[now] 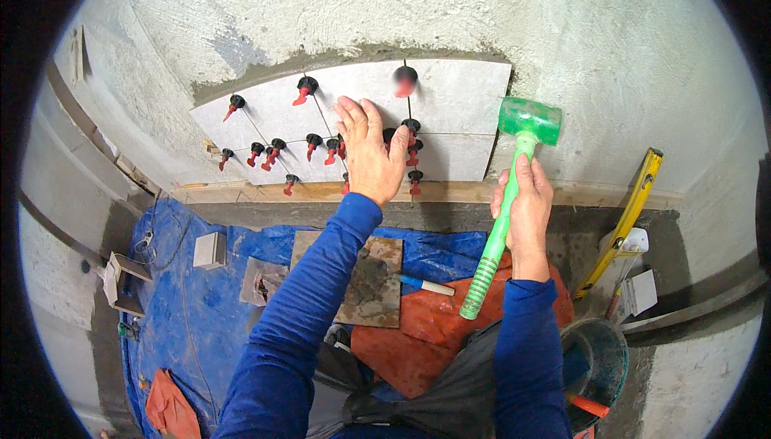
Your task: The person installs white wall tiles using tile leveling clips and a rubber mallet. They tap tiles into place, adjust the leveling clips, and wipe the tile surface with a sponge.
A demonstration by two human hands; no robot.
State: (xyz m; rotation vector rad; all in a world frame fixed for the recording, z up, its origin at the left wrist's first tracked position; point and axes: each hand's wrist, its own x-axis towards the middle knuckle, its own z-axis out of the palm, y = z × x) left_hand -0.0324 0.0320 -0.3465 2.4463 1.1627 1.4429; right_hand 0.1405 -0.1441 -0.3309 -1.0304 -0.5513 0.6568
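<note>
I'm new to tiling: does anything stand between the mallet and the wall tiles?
Nothing visible stands between the mallet in the right hand and the upper-right tile; farther left, red clips and the left hand are in the way.

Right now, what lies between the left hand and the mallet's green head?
The head view shows red-black clips, then pale tile, between the left hand and the mallet head.

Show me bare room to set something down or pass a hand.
Set down: blue tarp between the white block and lower-left orange cloth, crossed by a cable. Pass a hand: the wall between green mallet and yellow level. Crowded: tiles around the left hand, with red-black clips; beside the dark bucket.
</note>
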